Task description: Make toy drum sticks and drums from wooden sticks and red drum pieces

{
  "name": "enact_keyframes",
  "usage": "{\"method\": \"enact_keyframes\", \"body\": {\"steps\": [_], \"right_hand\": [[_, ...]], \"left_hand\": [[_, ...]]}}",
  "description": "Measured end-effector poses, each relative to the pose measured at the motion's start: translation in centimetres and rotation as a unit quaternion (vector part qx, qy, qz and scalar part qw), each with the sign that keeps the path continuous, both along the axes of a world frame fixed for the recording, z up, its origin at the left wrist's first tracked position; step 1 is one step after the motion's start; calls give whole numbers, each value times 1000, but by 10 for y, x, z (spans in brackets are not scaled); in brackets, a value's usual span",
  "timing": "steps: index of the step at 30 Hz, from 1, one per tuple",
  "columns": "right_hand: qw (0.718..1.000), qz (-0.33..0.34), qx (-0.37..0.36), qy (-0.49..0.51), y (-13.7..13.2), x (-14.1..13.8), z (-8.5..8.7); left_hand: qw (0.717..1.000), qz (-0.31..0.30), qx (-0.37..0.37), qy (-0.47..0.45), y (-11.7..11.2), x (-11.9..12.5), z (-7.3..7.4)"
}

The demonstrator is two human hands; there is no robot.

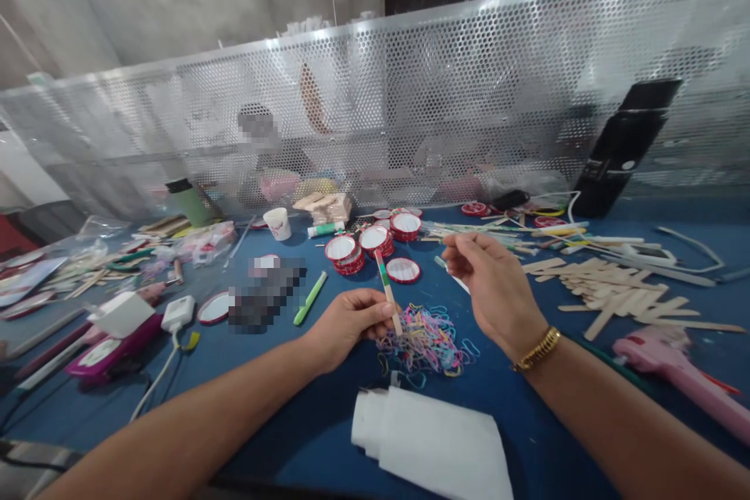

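Left forearm: the bare left forearm (pixel 234 398) enters low on the person's left and slants inward and away across the blue desk (pixel 298 422).
Left hand: the left hand (pixel 355 324) is held with its back turned upward, thumb lying along the near side, fingers bent beneath.
Left grip: clamped, thumb against fingers, on a flat, pale wooden stick with green marking (pixel 388 294).
Stick: tilted, upper end leaning away toward the person's left; lower end over the near-left part of a tangled heap of multicoloured thin loops (pixel 430 340).
Right forearm: the bare right forearm (pixel 633 414) rises from the opposite side, a gold-coloured linked bracelet (pixel 539 349) around the wrist.
Right hand: the right hand (pixel 489 289) is raised and bent inward, fingers curled, thumb side toward the left hand, well apart from the stick.
Right grip: thumb and forefinger close; whether the tips meet or pinch anything fine, I cannot tell.
Beyond the hands: round red-rimmed discs with white faces (pixel 345 254), several stacked.
Nearest the person: a flat white folded bundle (pixel 439 441), just beside the heap.
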State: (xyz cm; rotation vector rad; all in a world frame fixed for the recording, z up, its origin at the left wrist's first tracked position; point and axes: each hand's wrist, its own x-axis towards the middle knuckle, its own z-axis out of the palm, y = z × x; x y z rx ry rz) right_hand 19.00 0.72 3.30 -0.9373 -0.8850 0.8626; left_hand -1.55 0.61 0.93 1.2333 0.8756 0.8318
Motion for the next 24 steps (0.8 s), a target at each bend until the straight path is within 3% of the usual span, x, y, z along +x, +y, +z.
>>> {"method": "enact_keyframes", "body": {"steps": [6,11,16,18,21,22,24], "right_hand": [[999,-14,26,-18,5,14,9],[985,-116,96,-85,9,49,32],[963,-143,42,-223,2,91,53],[920,-142,12,-364,-1,107,59],[808,-151,-50,-568,-4,124,64],[775,-149,-71,-610,-3,128,64],[734,-136,-101,-657,1,134,61]], "left_hand": [[1000,9,24,17,1,0,-1],[999,-12,46,16,0,1,3],[999,-22,31,33,0,3,5],[999,-19,24,41,1,3,4],[999,-2,6,48,3,3,3],[999,1,5,51,4,3,4],[998,-5,10,55,4,3,5]]}}
